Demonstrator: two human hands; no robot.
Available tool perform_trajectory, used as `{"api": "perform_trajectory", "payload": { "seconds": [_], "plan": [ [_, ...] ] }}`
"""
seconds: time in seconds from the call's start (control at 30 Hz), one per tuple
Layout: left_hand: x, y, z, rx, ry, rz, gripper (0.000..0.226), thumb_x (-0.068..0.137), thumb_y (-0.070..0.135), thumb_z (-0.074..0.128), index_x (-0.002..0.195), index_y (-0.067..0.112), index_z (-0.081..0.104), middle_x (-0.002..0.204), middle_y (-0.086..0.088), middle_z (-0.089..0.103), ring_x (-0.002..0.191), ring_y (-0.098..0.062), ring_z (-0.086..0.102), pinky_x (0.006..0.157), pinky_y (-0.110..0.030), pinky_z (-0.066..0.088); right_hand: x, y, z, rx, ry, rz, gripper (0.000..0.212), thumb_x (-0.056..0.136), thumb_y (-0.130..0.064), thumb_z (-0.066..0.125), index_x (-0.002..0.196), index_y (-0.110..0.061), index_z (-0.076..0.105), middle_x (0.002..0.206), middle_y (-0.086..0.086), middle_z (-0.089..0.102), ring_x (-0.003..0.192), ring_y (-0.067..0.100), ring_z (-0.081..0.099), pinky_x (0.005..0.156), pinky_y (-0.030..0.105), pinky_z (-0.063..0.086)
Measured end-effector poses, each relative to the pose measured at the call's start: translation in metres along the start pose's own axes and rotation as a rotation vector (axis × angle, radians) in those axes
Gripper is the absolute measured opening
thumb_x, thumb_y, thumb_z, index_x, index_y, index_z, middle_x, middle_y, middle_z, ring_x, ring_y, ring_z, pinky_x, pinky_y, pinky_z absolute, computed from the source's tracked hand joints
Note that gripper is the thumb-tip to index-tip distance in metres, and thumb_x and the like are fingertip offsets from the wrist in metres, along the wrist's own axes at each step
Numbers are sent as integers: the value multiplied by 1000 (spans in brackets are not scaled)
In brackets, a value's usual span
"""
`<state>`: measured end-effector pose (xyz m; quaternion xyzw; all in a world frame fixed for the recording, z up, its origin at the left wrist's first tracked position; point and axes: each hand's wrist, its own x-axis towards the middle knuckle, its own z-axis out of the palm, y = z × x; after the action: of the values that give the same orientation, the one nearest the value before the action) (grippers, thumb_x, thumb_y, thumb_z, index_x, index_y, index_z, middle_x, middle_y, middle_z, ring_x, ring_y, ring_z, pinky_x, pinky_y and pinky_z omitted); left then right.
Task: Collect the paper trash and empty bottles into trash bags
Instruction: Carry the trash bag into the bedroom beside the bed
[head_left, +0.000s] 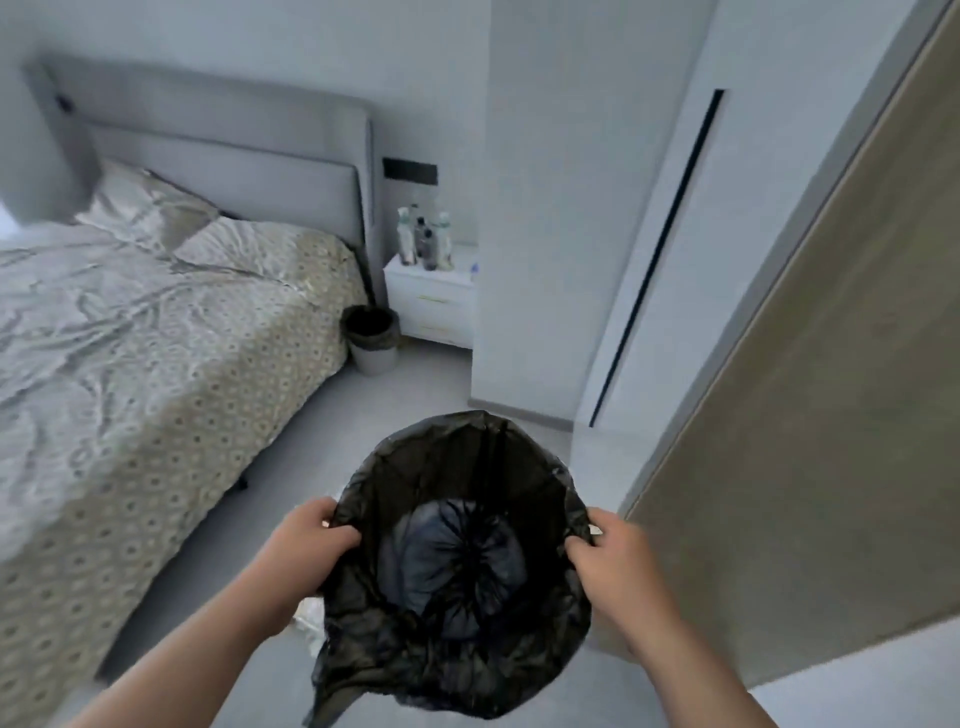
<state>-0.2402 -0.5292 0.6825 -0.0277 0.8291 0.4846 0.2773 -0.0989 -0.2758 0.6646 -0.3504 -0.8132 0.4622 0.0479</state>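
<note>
And there it was: the thin black plastic trash bag was held out at the lower centre of the frame, its mouth stretched wide and round, by my reading so that rubbish could drop straight in. The left hand pinched the rim at the left edge, fingers curled over the plastic. The right hand gripped the opposite edge the same way, so both hands were clenched on the film and pulling apart to keep the opening taut. Through the mouth the gathered bottom seam showed, and no trash could be made out inside. The cluster of plastic bottles stood well apart, at upper centre, on the tabletop of a white bedside cabinet, beside the grey upholstered bed. A small grey waste bin with a dark liner sat on the floor between bed and cabinet. Collection looked barely begun.
</note>
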Motion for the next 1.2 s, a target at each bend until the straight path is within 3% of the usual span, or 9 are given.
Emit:
{"api": "perform_trajectory", "payload": {
  "seconds": [0.07, 0.23, 0.33, 0.43, 0.6, 0.77, 0.9, 1.0, 1.2],
  "plan": [
    [3, -6, -46, -50, 56, 3, 15, 80, 4, 58, 93, 7, 62, 90, -25, 68, 80, -38, 68, 66, -44, 57, 6, -42, 27, -33, -53, -75, 11, 79, -12, 52, 72, -10, 61, 62, 6, 66, 57, 21, 56, 52, 27, 36],
    [18, -16, -131, -111, 153, 26, 13, 83, -1, 56, 95, 3, 61, 79, -21, 67, 66, -29, 66, 55, -34, 54, 21, -115, 91, -28, -131, -168, 13, 77, -11, 51, 67, -10, 58, 53, 2, 55, 48, 16, 48, 49, 27, 37],
    [26, -17, -162, -131, 213, 37, 10, 83, -3, 55, 88, 1, 63, 69, -16, 66, 62, -26, 65, 59, -33, 54, 34, -138, 120, -5, -158, -176, 12, 76, -13, 51, 71, -8, 60, 57, 11, 61, 50, 18, 51, 50, 29, 40],
    [40, -17, -178, -183, 226, 16, 11, 83, -3, 54, 87, 2, 63, 74, -19, 66, 69, -30, 65, 70, -40, 54, 52, -155, 141, 4, -191, -172, 14, 76, -13, 51, 75, -9, 64, 66, 20, 65, 51, 19, 53, 50, 30, 41],
    [89, -8, -192, -207, 252, -23, 13, 84, 0, 54, 91, 5, 63, 80, -19, 66, 71, -29, 65, 65, -34, 51, 110, -172, 174, 9, -229, -165, 11, 76, -12, 52, 73, -4, 58, 53, 11, 53, 49, 18, 46, 50, 32, 36],
    [153, 16, -206, -205, 320, -75, 16, 82, 4, 56, 96, 0, 62, 87, -29, 66, 72, -32, 65, 65, -37, 51, 190, -195, 207, 19, -293, -166, 16, 70, -20, 51, 74, -8, 60, 68, 25, 61, 51, 20, 49, 51, 35, 36],
    [201, 39, -222, -218, 408, -94, 18, 80, 3, 57, 94, -7, 58, 75, -19, 59, 68, -27, 59, 64, -35, 45, 246, -230, 227, 2, -329, -205, 13, 74, -16, 53, 77, -8, 62, 71, 25, 64, 52, 24, 53, 52, 36, 39],
    [224, 54, -232, -235, 464, -117, 7, 85, 2, 54, 89, -1, 58, 75, -16, 58, 63, -25, 56, 59, -29, 44, 277, -254, 242, -30, -324, -254, 17, 74, -18, 52, 81, -8, 63, 71, 21, 67, 61, 35, 62, 52, 41, 47],
    [262, 75, -267, -220, 545, -137, 13, 82, 7, 58, 94, 1, 59, 81, -21, 60, 68, -26, 59, 60, -32, 48, 318, -298, 268, 18, -363, -276, 15, 76, -14, 55, 84, -5, 65, 75, 22, 69, 74, 41, 66, 60, 54, 54]
  ]
}}
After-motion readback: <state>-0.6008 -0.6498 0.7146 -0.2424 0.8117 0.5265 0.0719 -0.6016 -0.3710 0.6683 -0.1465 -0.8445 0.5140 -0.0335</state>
